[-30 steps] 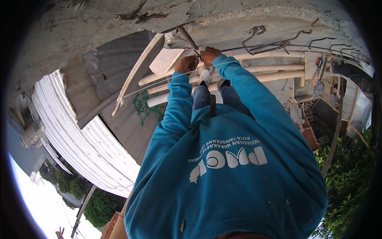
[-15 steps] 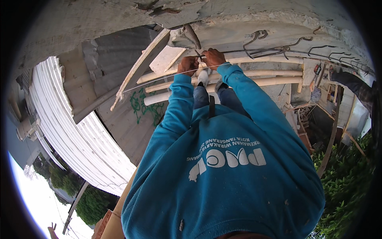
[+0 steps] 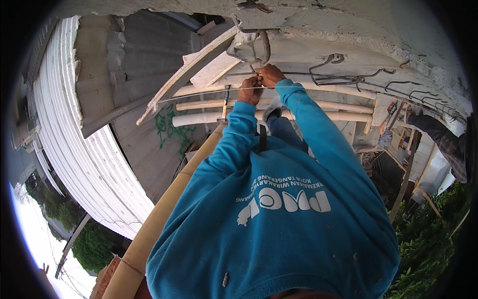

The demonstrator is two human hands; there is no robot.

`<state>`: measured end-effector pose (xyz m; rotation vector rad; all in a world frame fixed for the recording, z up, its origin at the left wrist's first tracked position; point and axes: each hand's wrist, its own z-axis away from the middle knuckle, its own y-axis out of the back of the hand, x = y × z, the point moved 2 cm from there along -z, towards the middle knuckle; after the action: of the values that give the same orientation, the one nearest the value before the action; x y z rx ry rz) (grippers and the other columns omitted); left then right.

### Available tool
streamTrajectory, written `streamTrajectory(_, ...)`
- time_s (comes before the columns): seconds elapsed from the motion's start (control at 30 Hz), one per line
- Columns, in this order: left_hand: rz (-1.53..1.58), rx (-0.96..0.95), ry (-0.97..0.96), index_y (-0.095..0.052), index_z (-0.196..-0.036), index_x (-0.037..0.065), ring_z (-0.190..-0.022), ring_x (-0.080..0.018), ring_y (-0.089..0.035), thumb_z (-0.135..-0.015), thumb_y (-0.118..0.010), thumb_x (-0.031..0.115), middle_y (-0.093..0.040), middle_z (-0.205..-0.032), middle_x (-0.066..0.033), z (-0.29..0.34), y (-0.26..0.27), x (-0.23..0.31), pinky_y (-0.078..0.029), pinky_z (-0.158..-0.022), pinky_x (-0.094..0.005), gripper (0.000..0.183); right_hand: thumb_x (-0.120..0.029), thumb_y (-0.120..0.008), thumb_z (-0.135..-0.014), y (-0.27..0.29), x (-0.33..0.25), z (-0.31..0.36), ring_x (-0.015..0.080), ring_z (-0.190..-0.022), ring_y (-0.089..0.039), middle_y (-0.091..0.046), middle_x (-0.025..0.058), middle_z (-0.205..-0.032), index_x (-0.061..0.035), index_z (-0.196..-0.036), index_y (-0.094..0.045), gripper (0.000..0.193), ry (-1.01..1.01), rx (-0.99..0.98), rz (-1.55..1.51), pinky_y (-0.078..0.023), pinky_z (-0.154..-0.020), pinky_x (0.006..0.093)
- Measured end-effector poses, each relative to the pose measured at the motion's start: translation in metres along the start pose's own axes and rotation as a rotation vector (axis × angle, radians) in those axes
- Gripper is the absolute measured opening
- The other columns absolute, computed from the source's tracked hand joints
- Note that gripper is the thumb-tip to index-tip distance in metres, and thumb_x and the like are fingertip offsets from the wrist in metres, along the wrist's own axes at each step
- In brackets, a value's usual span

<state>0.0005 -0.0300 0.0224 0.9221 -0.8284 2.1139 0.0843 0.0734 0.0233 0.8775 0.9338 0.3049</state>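
Both my hands are raised close together at the end of a thin steel bar, under the concrete edge. My left hand (image 3: 250,91) is closed, its fingertips pinched against my right hand's. My right hand (image 3: 271,75) is also closed, beside the steel bar (image 3: 298,74). What lies between the fingers is too small and covered to name. A bent rusty rod (image 3: 266,46) hangs from the concrete just above them. Across the front of my wrists runs a taut white string (image 3: 209,91). Steel hooks (image 3: 326,62) sit along the bar to the right.
Below are horizontal bamboo poles (image 3: 328,104); a thick bamboo pole (image 3: 164,194) slants past my left side. A rough plank (image 3: 186,74) leans at left beside white corrugated roofing (image 3: 84,134). Another person's dark sleeve (image 3: 438,132) shows at far right, above leafy plants (image 3: 433,239).
The whole view has shifted, bringing more of the slanting bamboo pole into sight at left. My hands have come closer together and stay at the bar's end.
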Motion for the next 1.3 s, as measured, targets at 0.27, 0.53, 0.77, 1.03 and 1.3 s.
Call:
streamTrajectory(0.27,-0.313,0.178,-0.263,-0.066,-0.102,0.004,-0.077,-0.0195,-0.061,-0.085,-0.064,0.014,-0.066,-0.087,-0.0081,0.016,-0.011,-0.022,-0.046,-0.060,-0.0309,0.020,-0.011,-0.065,-0.075,0.008,0.002,0.011,0.0425,-0.086,-0.063,-0.065,0.0280,-0.091,-0.0018,-0.115,-0.064,0.041,0.073,0.042,-0.212,-0.050,-0.079,0.0454)
streamTrajectory(0.53,0.433,0.495,0.016,-0.068,-0.087,0.000,-0.063,-0.0116,-0.053,-0.086,-0.067,0.017,-0.066,-0.076,-0.0051,0.024,-0.044,-0.025,-0.041,-0.057,-0.0250,0.017,-0.010,-0.064,-0.077,0.008,0.003,0.016,0.0402,-0.092,-0.058,-0.061,0.0242,-0.097,-0.0066,-0.120,-0.061,0.044,0.106,-0.002,-0.070,-0.048,-0.082,0.0456)
streamTrajectory(0.77,0.269,0.597,0.000,-0.069,-0.088,-0.004,-0.070,-0.0146,-0.061,-0.086,-0.067,0.014,-0.069,-0.079,-0.0081,0.033,-0.048,-0.020,-0.048,-0.067,-0.0276,0.019,-0.012,-0.069,-0.075,0.010,0.005,0.020,0.0397,-0.092,-0.057,-0.057,0.0237,-0.096,-0.0075,-0.122,-0.060,0.048,0.066,-0.022,-0.100,-0.047,-0.083,0.0447)
streamTrajectory(1.03,-0.518,0.504,-0.219,-0.073,-0.091,0.006,-0.068,-0.0248,-0.066,-0.084,-0.067,0.019,-0.071,-0.078,-0.0124,0.021,-0.007,-0.033,-0.051,-0.068,-0.0349,0.016,-0.018,-0.066,-0.081,0.027,-0.022,0.026,0.0375,-0.094,-0.057,-0.059,0.0224,-0.092,-0.0061,-0.119,-0.063,0.040,0.011,0.010,-0.063,-0.046,-0.084,0.0442)
streamTrajectory(1.3,-0.958,0.429,-0.444,-0.074,-0.089,0.010,-0.083,-0.0351,-0.058,-0.082,-0.065,0.020,-0.066,-0.085,-0.0156,0.000,0.024,-0.006,-0.047,-0.076,-0.0455,0.014,-0.021,-0.063,-0.084,0.005,-0.010,0.021,0.0388,-0.093,-0.056,-0.060,0.0226,-0.095,-0.0063,-0.114,-0.064,0.033,-0.015,0.117,-0.082,-0.045,-0.085,0.0456)
